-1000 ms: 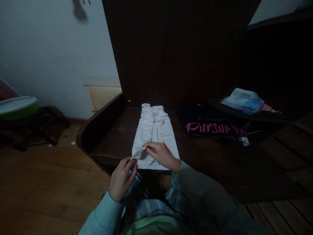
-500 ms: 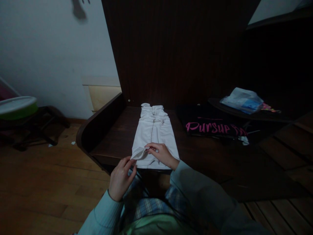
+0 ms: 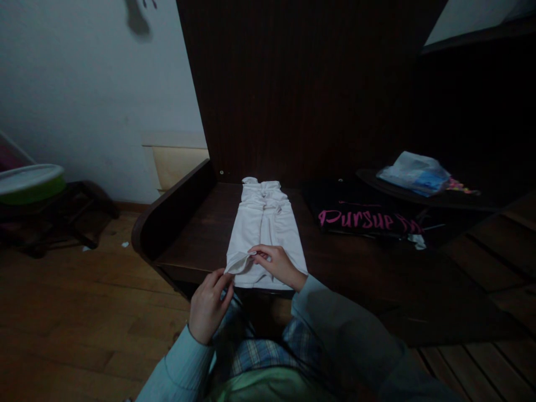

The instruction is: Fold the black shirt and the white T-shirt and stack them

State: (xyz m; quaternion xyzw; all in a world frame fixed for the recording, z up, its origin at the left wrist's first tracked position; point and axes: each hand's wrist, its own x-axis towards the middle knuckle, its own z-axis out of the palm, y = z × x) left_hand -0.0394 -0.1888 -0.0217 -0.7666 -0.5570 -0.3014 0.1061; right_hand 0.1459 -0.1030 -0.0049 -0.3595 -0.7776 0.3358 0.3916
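A white garment (image 3: 263,223) lies lengthwise, folded narrow, on a dark wooden surface (image 3: 196,240). Its near left corner is lifted and curled. My left hand (image 3: 208,304) pinches that corner from below at the surface's front edge. My right hand (image 3: 277,264) rests on the garment's near end, with its fingertips pinching the same raised corner from the right. Both sleeves are light blue-grey.
A black garment with pink lettering (image 3: 362,215) lies to the right of the white one. Behind it a round dark tray (image 3: 402,187) carries a plastic bag (image 3: 414,172). A tall dark panel rises behind. At far left stands a green-rimmed stool (image 3: 29,184) on wooden floor.
My right hand has drawn slightly back along the garment's near end. The lifted corner stays pinched between both hands.
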